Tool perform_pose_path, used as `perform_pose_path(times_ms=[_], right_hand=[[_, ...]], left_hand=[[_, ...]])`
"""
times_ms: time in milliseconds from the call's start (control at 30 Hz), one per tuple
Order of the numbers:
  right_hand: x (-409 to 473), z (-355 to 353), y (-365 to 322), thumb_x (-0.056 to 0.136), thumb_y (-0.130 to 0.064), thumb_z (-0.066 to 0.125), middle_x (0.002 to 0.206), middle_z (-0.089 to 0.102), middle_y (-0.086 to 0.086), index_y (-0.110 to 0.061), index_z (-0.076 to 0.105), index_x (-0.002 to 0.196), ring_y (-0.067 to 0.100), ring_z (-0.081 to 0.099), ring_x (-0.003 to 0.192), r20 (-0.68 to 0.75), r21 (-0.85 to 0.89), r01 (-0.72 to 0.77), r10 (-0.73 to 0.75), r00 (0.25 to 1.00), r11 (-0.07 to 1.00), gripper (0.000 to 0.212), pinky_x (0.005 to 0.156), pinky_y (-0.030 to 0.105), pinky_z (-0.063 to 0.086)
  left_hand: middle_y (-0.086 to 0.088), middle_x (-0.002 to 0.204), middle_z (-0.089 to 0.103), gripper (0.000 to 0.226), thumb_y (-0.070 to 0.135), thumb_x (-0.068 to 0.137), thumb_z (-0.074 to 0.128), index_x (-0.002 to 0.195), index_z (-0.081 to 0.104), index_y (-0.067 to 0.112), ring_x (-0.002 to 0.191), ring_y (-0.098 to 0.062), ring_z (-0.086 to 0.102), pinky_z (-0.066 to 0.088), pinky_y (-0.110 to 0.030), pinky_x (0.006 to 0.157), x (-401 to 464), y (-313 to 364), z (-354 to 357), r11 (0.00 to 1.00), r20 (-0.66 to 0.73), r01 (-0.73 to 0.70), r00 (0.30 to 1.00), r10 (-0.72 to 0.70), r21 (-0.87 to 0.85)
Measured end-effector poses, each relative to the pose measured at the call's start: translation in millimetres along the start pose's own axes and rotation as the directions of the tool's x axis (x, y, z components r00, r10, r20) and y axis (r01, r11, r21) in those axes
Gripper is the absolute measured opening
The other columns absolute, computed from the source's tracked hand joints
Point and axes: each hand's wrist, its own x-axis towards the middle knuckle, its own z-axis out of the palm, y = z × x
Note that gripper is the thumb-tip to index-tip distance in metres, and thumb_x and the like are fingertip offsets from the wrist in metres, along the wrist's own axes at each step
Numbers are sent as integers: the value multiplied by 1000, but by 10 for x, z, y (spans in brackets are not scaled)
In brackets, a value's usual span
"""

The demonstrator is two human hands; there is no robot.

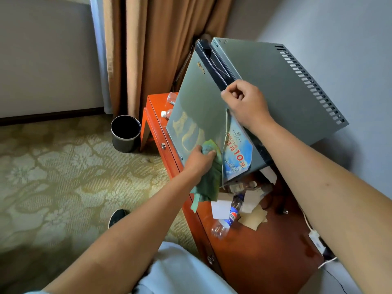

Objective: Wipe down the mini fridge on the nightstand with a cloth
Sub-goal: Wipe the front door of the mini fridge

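Observation:
The grey mini fridge stands on the orange-brown nightstand against the wall. My left hand grips a green cloth and presses it against the lower part of the fridge door, where a wiped streak shows through the dust. My right hand has curled fingers that pinch a thin string at the door's top edge. From the string hangs a blue printed card against the door.
A black waste bin stands on the patterned carpet left of the nightstand. Plastic bottles, papers and boxes lie on the nightstand top beside the fridge. A white cable and power strip run along the wall. Brown curtains hang behind.

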Motion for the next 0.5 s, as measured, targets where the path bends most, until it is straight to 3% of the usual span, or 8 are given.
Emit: perform_pose_path(times_ms=[167, 233, 267, 333, 400, 500], right_hand=[[-119, -36, 43, 86, -39, 61, 77, 61, -5, -22, 65, 82, 11, 52, 73, 33, -23, 46, -45, 998, 999, 18, 68, 37, 50], [-129, -23, 54, 85, -40, 60, 77, 61, -5, -23, 65, 81, 15, 53, 76, 28, -44, 60, -58, 998, 997, 18, 68, 35, 50], [-126, -21, 56, 85, -39, 60, 78, 62, -5, -23, 65, 80, 15, 53, 76, 21, -46, 61, -60, 998, 997, 18, 68, 34, 49], [-116, -18, 58, 84, -39, 60, 77, 62, -5, -23, 65, 78, 15, 53, 77, 16, -40, 63, -62, 998, 997, 18, 68, 33, 49], [-112, -8, 64, 85, -39, 60, 76, 61, -6, -24, 65, 78, 16, 54, 78, 31, -52, 72, -70, 997, 996, 17, 67, 33, 49], [-106, -8, 82, 85, -40, 59, 76, 61, -5, -23, 65, 78, 18, 55, 81, 41, -62, 77, -74, 996, 995, 19, 68, 36, 50]], left_hand=[[6, 102, 68, 30, 57, 95, 57, 112, 54, 32, 92, -14, 68, 59, -40, 82, -52, 435, -63, 938, -192, -311, 941, 280, -156], [8, 103, 68, 28, 57, 96, 55, 111, 53, 33, 92, -14, 68, 58, -40, 82, -66, 364, 6, 921, -211, -361, 921, 328, -144], [6, 108, 69, 29, 56, 98, 53, 115, 51, 32, 93, -16, 68, 58, -40, 83, -53, 265, 55, 941, -183, -317, 938, 293, -121], [-3, 118, 66, 40, 52, 102, 50, 130, 47, 25, 97, -23, 65, 56, -39, 83, -50, 44, 96, 993, -68, -101, 993, 97, -65], [-6, 113, 63, 45, 52, 101, 53, 133, 46, 20, 92, -23, 63, 54, -37, 77, -59, -141, 81, 998, 10, 60, 998, -60, -2], [-2, 107, 61, 36, 51, 100, 55, 118, 46, 22, 91, -20, 62, 51, -36, 74, -92, -11, 25, 1000, -52, -17, 999, 17, 6]])
